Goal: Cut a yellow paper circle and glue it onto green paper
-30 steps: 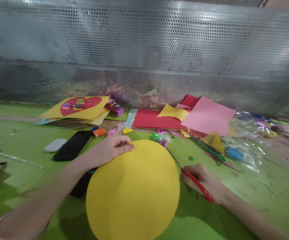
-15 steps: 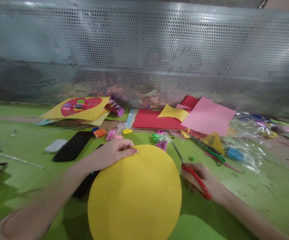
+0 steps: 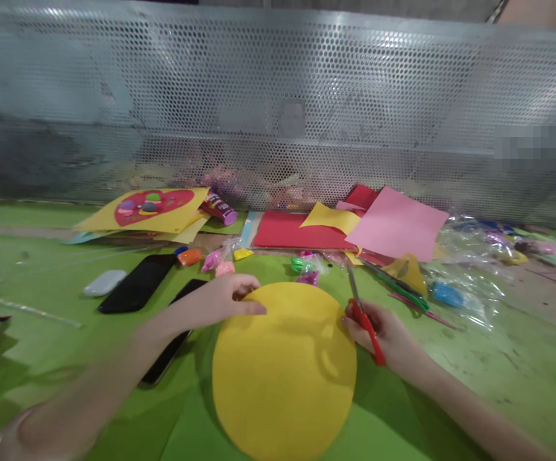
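A round yellow sheet of paper [image 3: 285,378] sits low in the middle of the view, over the green table. My left hand [image 3: 232,298] pinches its upper left edge, thumb on top and fingers curled behind. My right hand [image 3: 378,330] is closed round the red handles of a pair of scissors [image 3: 367,326], whose blades point up and away. The thumb side of that hand meets the right edge of the yellow circle. Beneath my left forearm lies a black phone [image 3: 177,349], partly covered.
Another black phone [image 3: 138,282] lies beside a white case [image 3: 105,282] on the left. Behind are a yellow card with a red heart [image 3: 179,202], red paper [image 3: 297,232] and pink paper [image 3: 396,224]. Green-handled scissors [image 3: 410,294] and plastic wrappers [image 3: 474,282] lie right. A perforated metal panel [image 3: 259,83] stands behind.
The yellow circle has shifted right and lies flatter, its whole outline showing more. My right hand with the scissors has moved slightly left and up to the circle's edge.
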Demonstrator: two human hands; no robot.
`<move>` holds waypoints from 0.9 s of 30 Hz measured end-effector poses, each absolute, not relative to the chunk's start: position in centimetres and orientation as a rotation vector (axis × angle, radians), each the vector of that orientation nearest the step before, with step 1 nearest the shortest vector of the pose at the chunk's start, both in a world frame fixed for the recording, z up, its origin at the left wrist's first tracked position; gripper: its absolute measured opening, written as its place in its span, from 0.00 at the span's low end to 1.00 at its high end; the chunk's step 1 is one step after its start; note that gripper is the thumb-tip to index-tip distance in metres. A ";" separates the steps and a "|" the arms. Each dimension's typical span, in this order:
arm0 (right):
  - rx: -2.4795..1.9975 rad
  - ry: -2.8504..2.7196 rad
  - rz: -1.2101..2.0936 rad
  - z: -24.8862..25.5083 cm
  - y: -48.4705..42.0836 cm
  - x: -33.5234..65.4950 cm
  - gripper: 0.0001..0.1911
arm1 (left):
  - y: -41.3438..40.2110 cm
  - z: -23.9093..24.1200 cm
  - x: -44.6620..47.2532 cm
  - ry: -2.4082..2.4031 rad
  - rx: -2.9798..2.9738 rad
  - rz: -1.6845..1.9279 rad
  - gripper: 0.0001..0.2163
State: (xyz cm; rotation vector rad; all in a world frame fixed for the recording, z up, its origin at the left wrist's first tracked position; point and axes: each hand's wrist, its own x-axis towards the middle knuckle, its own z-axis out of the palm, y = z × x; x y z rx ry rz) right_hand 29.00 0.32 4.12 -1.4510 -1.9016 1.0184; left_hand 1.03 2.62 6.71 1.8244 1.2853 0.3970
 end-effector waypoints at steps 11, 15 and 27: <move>-1.425 -1.711 0.966 3.9 1.1 29.6 0.12 | 4.3 4.5 0.7 1.413 1.825 0.776 0.11; -1.471 -1.669 1.047 4.0 1.1 29.5 0.12 | 4.3 4.3 1.2 1.441 1.721 0.908 0.10; -1.565 -1.779 1.015 4.6 1.5 30.7 0.12 | 4.1 5.0 0.8 1.462 1.578 0.976 0.11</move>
